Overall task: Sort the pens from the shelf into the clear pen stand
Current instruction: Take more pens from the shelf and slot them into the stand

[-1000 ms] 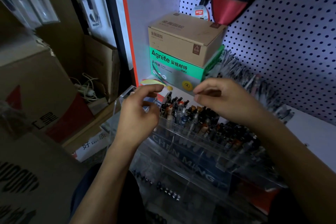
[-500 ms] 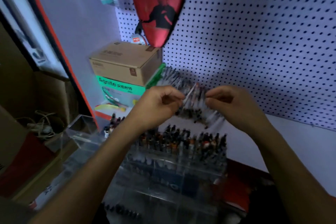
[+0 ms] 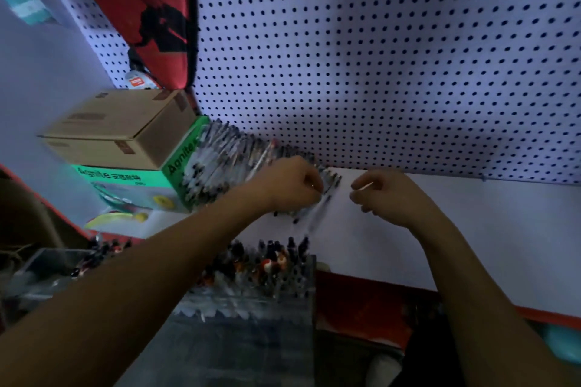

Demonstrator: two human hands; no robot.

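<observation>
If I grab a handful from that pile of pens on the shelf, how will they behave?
The pens look slim, round and smooth, so loose ones will probably roll on the flat white shelf. They lie heaped against the green box, so pulling some may make others slide. They are likely stiff and light; the left hand already grips several.

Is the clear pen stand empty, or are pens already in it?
Not empty: many dark-capped pens stand upright in the clear pen stand.
</observation>
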